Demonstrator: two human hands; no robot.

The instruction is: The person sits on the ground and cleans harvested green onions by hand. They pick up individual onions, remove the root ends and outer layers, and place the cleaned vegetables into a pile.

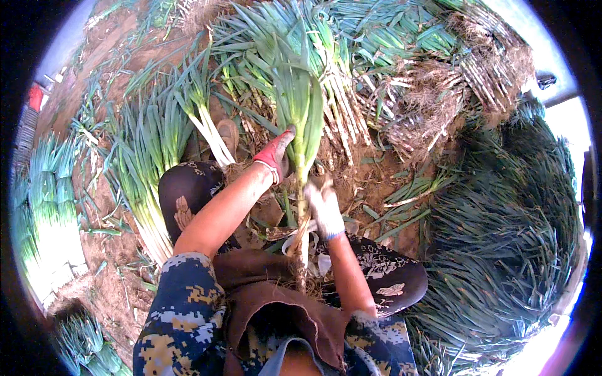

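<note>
A long green onion (pixel 301 156) stands in front of me, leaves pointing away and roots near my lap. My left hand (pixel 279 153), in a red glove, is closed around its stalk just below the leaves. My right hand (pixel 324 210), in a pale glove, is beside the stalk's middle; its fingers are smeared by motion, so I cannot tell whether they grip it. A loose, dry strip of outer skin (pixel 301 233) hangs on the lower stalk. The roots are partly hidden by the brown apron (pixel 251 271) over my lap.
Cleaned onions (pixel 147 207) lie to my left, with tied bundles (pixel 53 207) beyond them. Untrimmed onions with muddy roots (pixel 433 106) are heaped ahead and to the right. A large dark-green leaf pile (pixel 501 232) fills the right side. Leaf scraps litter the soil (pixel 106 269).
</note>
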